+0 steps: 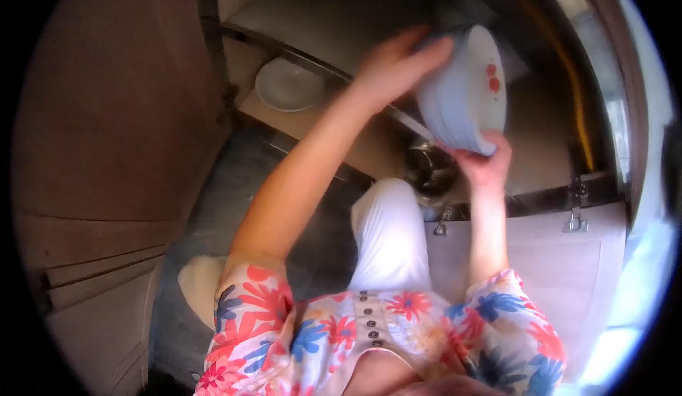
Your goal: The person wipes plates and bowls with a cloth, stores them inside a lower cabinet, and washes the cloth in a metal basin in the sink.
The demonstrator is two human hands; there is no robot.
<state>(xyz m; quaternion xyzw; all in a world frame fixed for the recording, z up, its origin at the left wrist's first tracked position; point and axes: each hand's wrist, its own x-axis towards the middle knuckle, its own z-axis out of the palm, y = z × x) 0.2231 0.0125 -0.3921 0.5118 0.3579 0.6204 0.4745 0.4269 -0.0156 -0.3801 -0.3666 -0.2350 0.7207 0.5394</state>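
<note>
A stack of white plates (462, 94), the front one with a red flower print, is tilted nearly on edge inside an open cabinet. My right hand (483, 160) grips the stack's lower rim, thumb on the front plate's face. At the upper left of the stack is my left hand (408, 62), blurred, with its thumb against the side of the plates; some of its fingers are hidden behind them. A single white plate (290, 83) lies on the cabinet shelf to the left. Shiny metal ware (430, 169) stands below the stack.
An open cabinet door (526, 254) with metal hinges hangs at the lower right. A brown wooden panel (106, 112) fills the left side. The shelf edge (312, 66) runs diagonally behind my left forearm. My knee in white trousers is close to the cabinet's front.
</note>
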